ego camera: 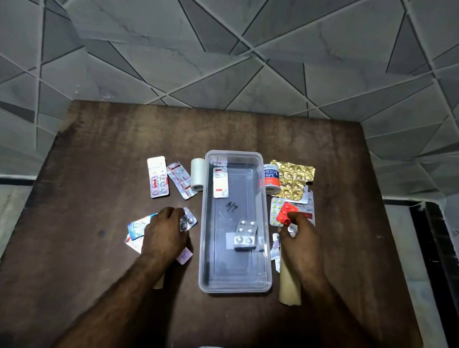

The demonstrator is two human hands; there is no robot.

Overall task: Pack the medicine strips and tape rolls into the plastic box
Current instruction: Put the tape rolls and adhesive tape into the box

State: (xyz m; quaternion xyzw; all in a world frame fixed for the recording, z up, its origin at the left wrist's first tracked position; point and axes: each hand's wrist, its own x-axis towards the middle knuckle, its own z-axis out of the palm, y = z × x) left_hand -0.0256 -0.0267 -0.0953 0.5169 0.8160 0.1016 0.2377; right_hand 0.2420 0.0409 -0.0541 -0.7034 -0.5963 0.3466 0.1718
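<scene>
A clear plastic box (pixel 265 265) lies open in the middle of the brown table. Inside it are a white strip (pixel 220 183) at the far end and a silver strip (pixel 245 236) nearer me. My left hand (pixel 165 234) is left of the box, fingers closed on a small silver strip (pixel 188 220), with more strips under it. My right hand (pixel 299 240) is right of the box and pinches a red strip (pixel 285 212). A white tape roll (pixel 197 174) and a labelled adhesive tape roll (pixel 271 179) flank the box's far end.
Two strips (pixel 158 176) lie at the far left of the box. A gold foil strip (pixel 294 180) and a green-pill strip (pixel 275 210) lie at the right. A tan roll (pixel 289 286) rests under my right forearm. The tiled wall stands just behind the table (pixel 94 273).
</scene>
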